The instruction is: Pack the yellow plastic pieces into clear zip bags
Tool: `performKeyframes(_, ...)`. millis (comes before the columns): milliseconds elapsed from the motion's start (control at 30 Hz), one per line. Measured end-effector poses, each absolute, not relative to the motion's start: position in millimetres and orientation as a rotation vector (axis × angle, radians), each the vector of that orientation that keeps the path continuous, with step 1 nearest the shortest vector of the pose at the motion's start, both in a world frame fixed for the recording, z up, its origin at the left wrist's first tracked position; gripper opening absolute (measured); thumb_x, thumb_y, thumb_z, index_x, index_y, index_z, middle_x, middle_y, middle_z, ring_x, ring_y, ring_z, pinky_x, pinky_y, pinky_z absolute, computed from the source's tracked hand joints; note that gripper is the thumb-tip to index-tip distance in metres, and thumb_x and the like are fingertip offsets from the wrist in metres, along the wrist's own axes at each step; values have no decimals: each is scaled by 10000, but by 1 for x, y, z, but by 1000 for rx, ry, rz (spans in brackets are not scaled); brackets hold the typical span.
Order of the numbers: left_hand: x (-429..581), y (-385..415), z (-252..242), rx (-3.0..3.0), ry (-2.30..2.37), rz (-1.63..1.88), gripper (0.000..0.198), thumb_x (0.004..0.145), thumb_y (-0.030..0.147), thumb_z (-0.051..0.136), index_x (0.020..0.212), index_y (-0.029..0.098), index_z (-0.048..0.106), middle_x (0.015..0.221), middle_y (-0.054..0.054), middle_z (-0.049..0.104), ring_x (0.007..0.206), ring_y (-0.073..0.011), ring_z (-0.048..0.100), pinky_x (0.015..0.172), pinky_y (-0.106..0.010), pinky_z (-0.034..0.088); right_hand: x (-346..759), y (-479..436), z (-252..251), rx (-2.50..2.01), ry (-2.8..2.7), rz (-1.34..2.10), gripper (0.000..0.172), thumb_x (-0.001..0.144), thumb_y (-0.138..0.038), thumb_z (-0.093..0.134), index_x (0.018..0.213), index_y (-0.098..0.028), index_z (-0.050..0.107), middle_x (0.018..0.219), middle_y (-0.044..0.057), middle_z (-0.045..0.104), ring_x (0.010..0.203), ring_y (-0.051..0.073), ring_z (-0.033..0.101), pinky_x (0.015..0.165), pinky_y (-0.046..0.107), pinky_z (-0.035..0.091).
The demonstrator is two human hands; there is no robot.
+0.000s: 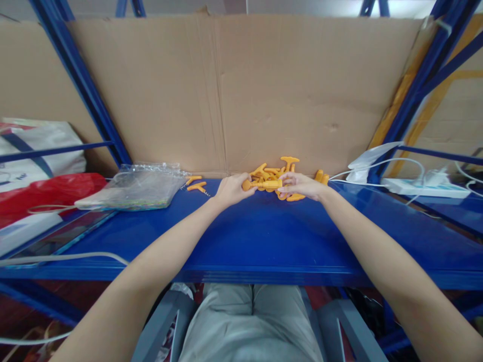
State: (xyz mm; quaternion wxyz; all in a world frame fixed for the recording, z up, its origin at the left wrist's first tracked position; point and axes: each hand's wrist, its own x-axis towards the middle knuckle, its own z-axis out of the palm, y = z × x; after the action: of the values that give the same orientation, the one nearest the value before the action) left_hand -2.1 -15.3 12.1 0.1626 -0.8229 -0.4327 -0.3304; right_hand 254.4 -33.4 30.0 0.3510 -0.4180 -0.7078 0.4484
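Between my two hands lies a long orange plastic piece [267, 184], held sideways, with a round knob at its left end. The fingers of my left hand [232, 191] are closed round that knobbed end. At the other end, my right hand [304, 186] pinches the piece between thumb and fingers. Right behind and under it is a heap of orange plastic parts [290, 160], some with T-shaped handles, partly hidden by my hands. Left of my left hand, two orange-handled corkscrews [197, 186] with metal spirals rest on the blue shelf [264, 236].
Clear plastic bags [138, 187] lie to the left, beside a red bag [71, 193]. A tall cardboard sheet [287, 90] closes off the back. At right, a white power strip [424, 187] trails cables. Blue metal posts [86, 85] frame both sides.
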Motion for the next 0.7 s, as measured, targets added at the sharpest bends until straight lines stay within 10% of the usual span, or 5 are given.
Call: performKeyframes(700,-2,-19,14,-2344,-1208,-944,271,800,430,628,944,201,642,864,-50,739,790,-200,692,635,-248,452,243,-31,28,-1140,-1823,1378,443,880,-580,494,694,-190,591,574,78,676,512,168,636,548,302,553)
